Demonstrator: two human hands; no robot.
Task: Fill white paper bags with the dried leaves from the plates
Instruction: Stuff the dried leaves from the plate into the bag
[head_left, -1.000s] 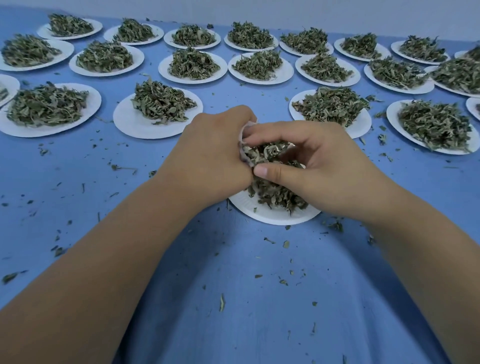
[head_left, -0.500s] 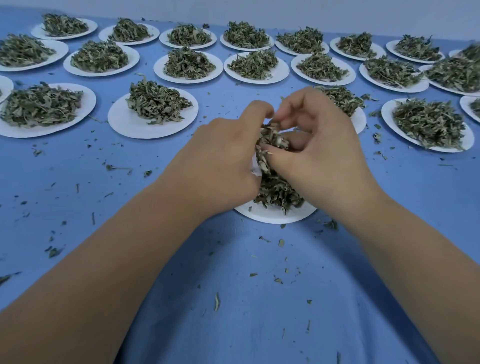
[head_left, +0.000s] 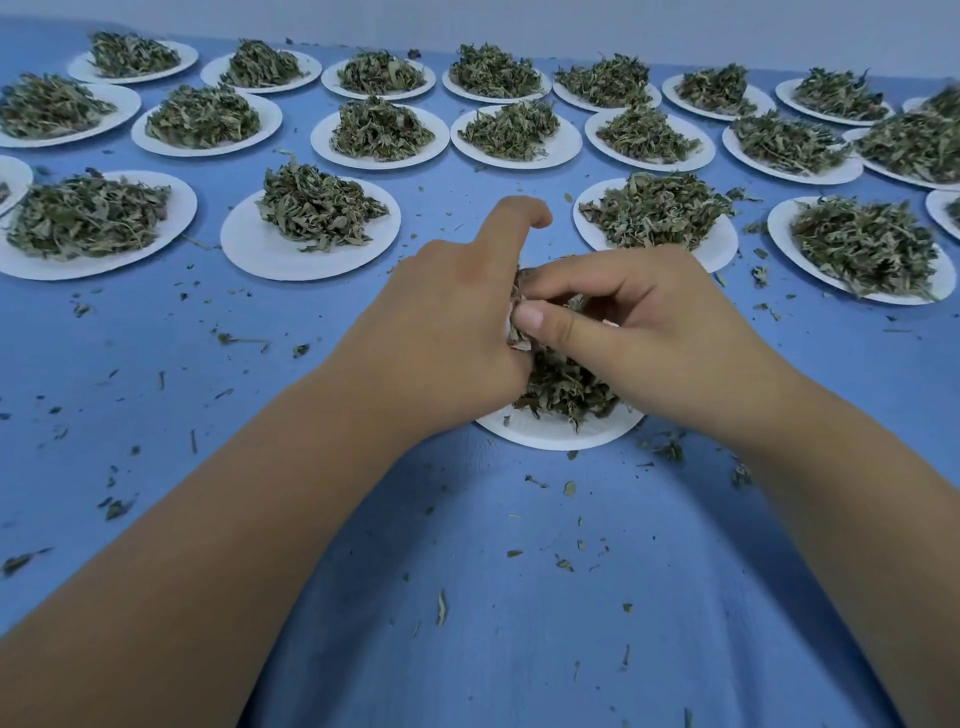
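While both hands meet over a white plate (head_left: 561, 435) at centre, the left hand (head_left: 452, 332) curls round a small white paper bag (head_left: 508, 326), mostly hidden, forefinger raised. The right hand (head_left: 654, 322) pinches crumpled grey-green dried leaves (head_left: 566, 387) at its mouth. Heaped plates (head_left: 311, 254) span nine to three o'clock on the blue table (head_left: 519, 597).

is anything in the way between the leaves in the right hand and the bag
Nothing visible does. The right hand pinches dried leaves right against the white paper bag, which the left hand holds over the near plate. The bag's mouth is mostly hidden behind both hands, so I cannot confirm it is open.
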